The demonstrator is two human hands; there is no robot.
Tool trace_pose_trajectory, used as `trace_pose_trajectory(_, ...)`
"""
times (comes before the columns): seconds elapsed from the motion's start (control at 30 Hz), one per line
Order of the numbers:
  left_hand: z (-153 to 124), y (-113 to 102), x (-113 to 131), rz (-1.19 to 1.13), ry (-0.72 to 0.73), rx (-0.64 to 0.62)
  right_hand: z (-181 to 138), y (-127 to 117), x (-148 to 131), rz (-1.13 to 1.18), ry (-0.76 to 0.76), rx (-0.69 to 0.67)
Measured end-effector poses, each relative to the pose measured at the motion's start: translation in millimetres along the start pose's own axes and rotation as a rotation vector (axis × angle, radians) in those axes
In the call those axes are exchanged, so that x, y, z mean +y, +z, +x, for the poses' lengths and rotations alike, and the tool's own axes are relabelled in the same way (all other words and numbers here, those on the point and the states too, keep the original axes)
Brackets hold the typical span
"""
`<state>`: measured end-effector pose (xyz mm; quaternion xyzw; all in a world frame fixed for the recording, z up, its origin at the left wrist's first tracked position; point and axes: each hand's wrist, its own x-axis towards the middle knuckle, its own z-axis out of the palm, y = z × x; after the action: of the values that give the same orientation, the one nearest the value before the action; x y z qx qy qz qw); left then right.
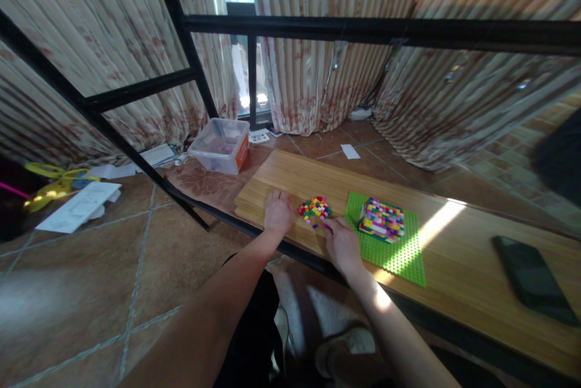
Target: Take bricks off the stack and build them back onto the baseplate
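My left hand rests on the wooden board, left of a loose pile of small coloured toy bricks. Its fingers are curled in, and whatever may be under them is hidden. At the pile's near right edge, my right hand is closed in a pinch on a small magenta brick. A lone dark blue brick lies just in front of the pile. To the right, a multicoloured block of stacked bricks stands on a green studded baseplate.
A black phone lies at the board's right. Beyond its left end stands a clear plastic box with a few bricks inside. Black metal bars cross in front of the curtains. White packaging lies on the tiled floor.
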<state>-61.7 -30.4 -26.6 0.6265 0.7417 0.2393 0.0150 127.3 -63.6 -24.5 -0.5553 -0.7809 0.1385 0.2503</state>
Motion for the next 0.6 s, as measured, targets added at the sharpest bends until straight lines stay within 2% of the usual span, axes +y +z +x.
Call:
trace_pose_trajectory(0.3, 0.4, 1.4, -0.3, 0.006, -0.005, 0.001, 6.2, 1.9, -5.2, -0.25, 0.016, -0.081)
trace_pose_trajectory(0.6, 0.0, 1.2, -0.9, 0.009, 0.007, 0.009, -3.4, 9.3, -7.6, -0.22, 0.009, -0.03)
